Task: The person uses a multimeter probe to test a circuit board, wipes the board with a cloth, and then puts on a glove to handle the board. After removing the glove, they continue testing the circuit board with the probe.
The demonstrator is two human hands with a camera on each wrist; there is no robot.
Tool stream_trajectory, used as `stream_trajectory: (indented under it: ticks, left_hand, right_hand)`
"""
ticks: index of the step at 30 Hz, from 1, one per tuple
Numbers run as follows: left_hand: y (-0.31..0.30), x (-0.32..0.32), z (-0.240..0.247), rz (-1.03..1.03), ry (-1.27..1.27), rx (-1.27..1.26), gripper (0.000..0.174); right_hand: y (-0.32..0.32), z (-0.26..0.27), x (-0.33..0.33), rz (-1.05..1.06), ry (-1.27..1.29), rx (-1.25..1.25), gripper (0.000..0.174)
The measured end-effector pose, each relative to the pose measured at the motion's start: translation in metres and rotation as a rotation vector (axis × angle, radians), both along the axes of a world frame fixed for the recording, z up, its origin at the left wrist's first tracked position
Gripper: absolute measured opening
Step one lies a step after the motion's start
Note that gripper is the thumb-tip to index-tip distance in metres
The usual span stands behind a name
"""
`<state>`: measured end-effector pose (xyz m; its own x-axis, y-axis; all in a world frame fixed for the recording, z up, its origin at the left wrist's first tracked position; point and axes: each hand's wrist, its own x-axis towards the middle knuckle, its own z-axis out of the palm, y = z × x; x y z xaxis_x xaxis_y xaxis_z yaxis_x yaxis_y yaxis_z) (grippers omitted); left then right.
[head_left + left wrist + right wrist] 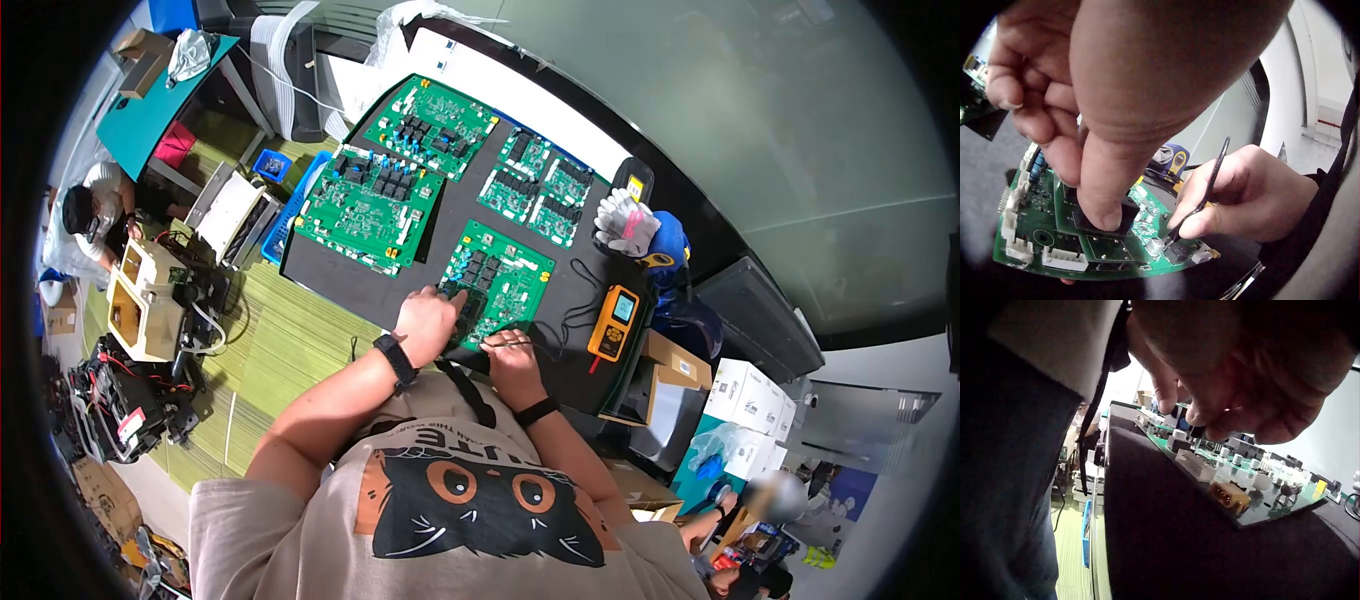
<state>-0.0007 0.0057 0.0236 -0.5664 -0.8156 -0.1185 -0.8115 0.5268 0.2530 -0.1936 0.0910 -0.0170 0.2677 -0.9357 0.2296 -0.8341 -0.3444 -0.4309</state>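
Observation:
A large green circuit board (512, 270) lies on the dark tabletop in front of the person. At its near left part sits a smaller circuit board (1105, 246) with black blocks. My left hand (425, 322) grips this smaller board, the thumb on a black block and the index finger bent beside it in the left wrist view. My right hand (514, 364) pinches black tweezers (1213, 178), their tips down by a round silver part (1154, 247) near the board's edge. In the right wrist view, my right hand (1254, 394) hides most of the tweezers.
Stacked large boards (370, 210) lie at the left, another large board (435, 125) behind them. Several small boards (540, 185) stand at the back. At the right are an orange meter (615, 322) with a black cord, white gloves (627, 222) and cardboard boxes (672, 365).

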Motion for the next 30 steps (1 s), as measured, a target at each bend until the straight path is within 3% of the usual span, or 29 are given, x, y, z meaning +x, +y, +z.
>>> stream_trajectory:
  ticks: [3, 6, 25, 30]
  left_hand:
    - [0.001, 0.000, -0.001, 0.006, 0.018, -0.004, 0.067]
    - [0.001, 0.001, -0.002, -0.011, 0.054, -0.046, 0.053]
    - [0.004, -0.007, 0.009, 0.078, 0.031, 0.018, 0.067]
    - [0.006, -0.013, 0.008, 0.175, -0.030, 0.084, 0.069]
  right_hand:
    - [0.000, 0.004, 0.000, 0.009, -0.019, -0.042, 0.004]
    - [0.000, 0.000, 0.001, 0.014, -0.043, -0.070, 0.007]
    - [-0.003, 0.006, 0.002, -0.014, -0.151, 0.138, 0.012]
    - [-0.005, 0.005, -0.002, 0.035, -0.017, 0.245, 0.019]
